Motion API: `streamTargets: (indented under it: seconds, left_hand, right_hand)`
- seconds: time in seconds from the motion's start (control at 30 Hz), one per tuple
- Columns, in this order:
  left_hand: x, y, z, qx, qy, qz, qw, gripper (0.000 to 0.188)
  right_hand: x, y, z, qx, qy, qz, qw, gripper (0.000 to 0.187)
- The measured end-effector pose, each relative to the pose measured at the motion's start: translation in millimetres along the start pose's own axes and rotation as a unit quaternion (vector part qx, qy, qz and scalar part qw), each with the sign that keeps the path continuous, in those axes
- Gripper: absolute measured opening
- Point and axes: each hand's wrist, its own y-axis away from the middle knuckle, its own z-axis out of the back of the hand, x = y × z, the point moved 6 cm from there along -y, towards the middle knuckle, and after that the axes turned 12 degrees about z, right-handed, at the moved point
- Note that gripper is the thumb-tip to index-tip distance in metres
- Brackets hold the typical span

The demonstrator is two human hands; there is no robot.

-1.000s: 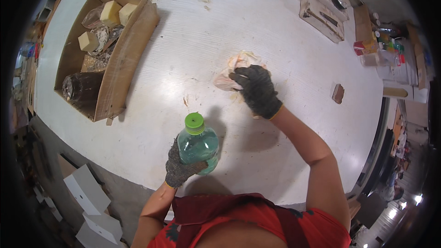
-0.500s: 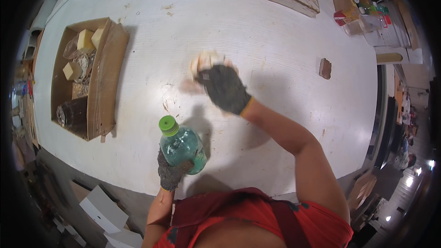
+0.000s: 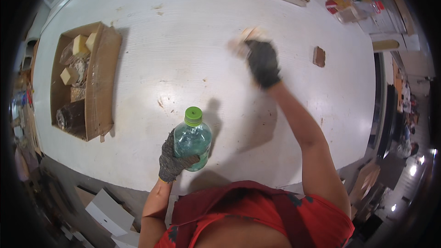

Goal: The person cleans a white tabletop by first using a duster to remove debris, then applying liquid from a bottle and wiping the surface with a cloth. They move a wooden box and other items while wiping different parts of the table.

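Head cam, looking down: left hand point(image 3: 173, 160) in a grey knit glove is wrapped around a clear green plastic bottle with a lime-green cap point(image 3: 193, 138), held upright over the near edge of the white wooden table point(image 3: 183, 55). Right hand point(image 3: 262, 62), dark glove, presses a pale crumpled rag point(image 3: 245, 41) flat on the tabletop. An open cardboard box of scraps point(image 3: 103, 82) sits well off to the left.

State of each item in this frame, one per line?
Bottle: upright, green cap on, held by gloved left hand.
Cloth: crumpled, pressed on white table under gloved right hand.
Cardboard box: open, holding blocks.
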Motion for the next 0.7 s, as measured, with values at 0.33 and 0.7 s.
streamTargets:
  seconds: [0.33, 0.7]
  left_hand:
    - [-26, -7, -68, 0.172, 0.078, 0.080, 0.979, 0.075]
    - [-27, -15, -135, 0.272, 0.083, 0.180, 0.942, 0.054]
  right_hand:
    - [-165, 76, 65, 0.109, 0.211, -0.191, 0.952, 0.027]
    - [-196, 98, 76, 0.102, 0.085, -0.148, 0.980, 0.036]
